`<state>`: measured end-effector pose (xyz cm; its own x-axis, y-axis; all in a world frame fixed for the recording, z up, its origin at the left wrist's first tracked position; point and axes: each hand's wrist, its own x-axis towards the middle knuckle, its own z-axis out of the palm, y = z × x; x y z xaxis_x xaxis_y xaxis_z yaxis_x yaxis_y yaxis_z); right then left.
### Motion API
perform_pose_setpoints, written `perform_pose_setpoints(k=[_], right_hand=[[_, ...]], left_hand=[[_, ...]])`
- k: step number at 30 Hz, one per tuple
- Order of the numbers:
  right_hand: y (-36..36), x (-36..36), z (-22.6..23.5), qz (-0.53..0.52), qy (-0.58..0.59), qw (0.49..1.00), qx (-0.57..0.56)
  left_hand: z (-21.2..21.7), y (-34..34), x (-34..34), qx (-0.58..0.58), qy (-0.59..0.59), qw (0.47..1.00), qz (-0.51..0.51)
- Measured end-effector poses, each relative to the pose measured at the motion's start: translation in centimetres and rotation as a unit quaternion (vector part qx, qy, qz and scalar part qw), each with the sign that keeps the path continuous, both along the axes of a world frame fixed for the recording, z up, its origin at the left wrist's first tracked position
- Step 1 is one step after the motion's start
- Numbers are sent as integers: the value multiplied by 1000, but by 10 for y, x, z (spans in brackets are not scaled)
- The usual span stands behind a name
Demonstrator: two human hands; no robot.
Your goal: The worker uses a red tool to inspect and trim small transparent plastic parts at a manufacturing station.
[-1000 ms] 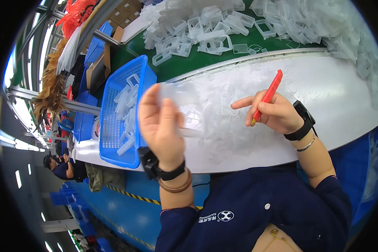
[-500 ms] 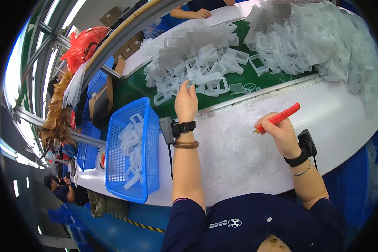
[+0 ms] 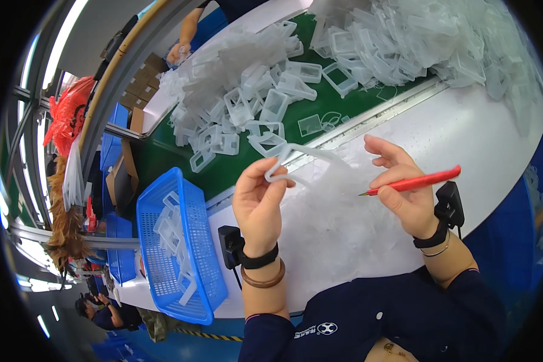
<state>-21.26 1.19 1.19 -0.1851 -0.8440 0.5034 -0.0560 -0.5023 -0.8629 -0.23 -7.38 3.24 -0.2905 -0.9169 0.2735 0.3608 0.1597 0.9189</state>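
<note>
My left hand [image 3: 258, 211] is raised over the white table, thumb and fingers pinching one end of a translucent plastic frame [image 3: 309, 149]. The frame's far end stretches toward my right hand [image 3: 413, 208], apart from its fingers. A slim red pen-shaped tool [image 3: 419, 181] lies in my right hand, gripped between thumb and fingers. Its thin pointed tip faces left, toward the frame; the index finger is lifted off it. Beyond my left hand, a heap of similar translucent frames [image 3: 274, 105] covers part of the green work surface [image 3: 247, 155].
A blue perforated basket [image 3: 214, 280] holding several clear pieces stands left of my left arm. A larger pile of translucent parts [image 3: 416, 45] rises at the far right. Thin plastic scraps [image 3: 350, 223] litter the white table [image 3: 482, 145]. Another person's hand [image 3: 178, 53] is across the heap.
My left hand has drawn back from the heap toward me, with a plastic frame now in it. The right hand's fingers have spread, the red tool still held. The view has shifted.
</note>
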Motion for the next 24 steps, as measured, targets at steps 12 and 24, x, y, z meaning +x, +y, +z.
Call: perform_pose_setpoints(k=[12,24], right_hand=[[0,5,-21,355,-287,862,221],[3,1,0,377,17,898,225]], left_hand=[[-25,49,9,100,112,989,-13],[-2,53,-4,-278,-412,868,3]])
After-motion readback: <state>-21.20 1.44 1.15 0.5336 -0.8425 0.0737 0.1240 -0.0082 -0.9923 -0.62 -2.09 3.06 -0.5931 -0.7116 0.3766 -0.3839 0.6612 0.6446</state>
